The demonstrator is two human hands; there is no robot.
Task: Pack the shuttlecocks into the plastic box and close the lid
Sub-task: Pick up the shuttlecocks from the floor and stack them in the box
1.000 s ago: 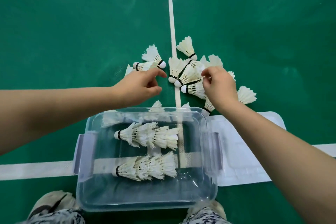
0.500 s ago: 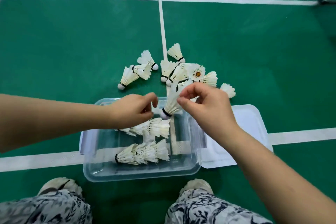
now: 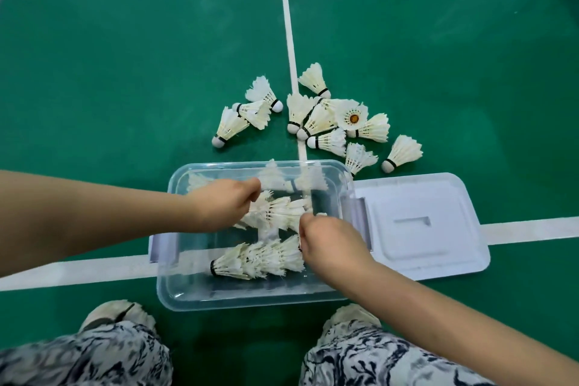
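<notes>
Nearest the camera, patterned trouser knees and two pale shoes sat just before the clear plastic box, a rounded, glossy tub with lilac clip handles on the green court floor. Inside it lay two nested rows of feathered shuttlecocks, ragged white skirts with dark-banded cork tips. The left hand was curled over the far row, fingers closed around its feathers; the right hand pinched the ends of the rows, though its exact hold was hidden. Right of the box lay the flat, matte white lid, off. Beyond the box's far rim, loose shuttlecocks were scattered across a white court line.
</notes>
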